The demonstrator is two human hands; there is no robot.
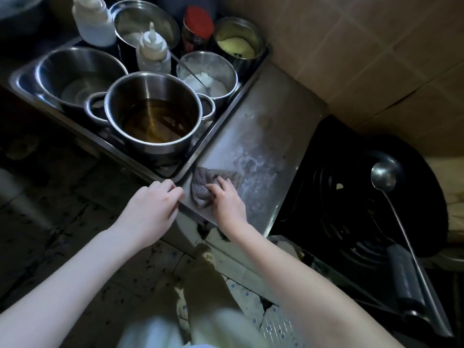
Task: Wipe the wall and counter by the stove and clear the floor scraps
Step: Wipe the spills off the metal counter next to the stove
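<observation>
The right hand [227,199] presses a grey cloth [211,183] flat on the steel counter [263,136], fingers spread over the crumpled fabric near the front edge. The left hand [153,204] curls its fingers over the counter's front lip, just beside the tray [227,110], gripping nothing but the edge. Pale smears and wet streaks show ahead of the cloth, so the wiping looks partly done. The tiled wall [364,59] rises behind the counter; the floor [75,222] below is speckled with dark scraps.

To do this well, the cloth likely wants firm, overlapping passes toward the front edge, working the hazy patch near the middle and the seam by the tray, while keeping clear of the dark stove [351,209] on the right, where a ladle [384,177] rests across a wok.

Now the containers, all sitting in the tray. The big pot [153,114] holds amber liquid, probably oil. The steel bowl [80,76] beside it looks nearly empty. A smaller tin [207,76] holds white granules with a spoon in it. Another tin [237,42] has yellow powder. Two squeeze bottles [153,51] and a red-lidded jar [197,28] stand behind.
</observation>
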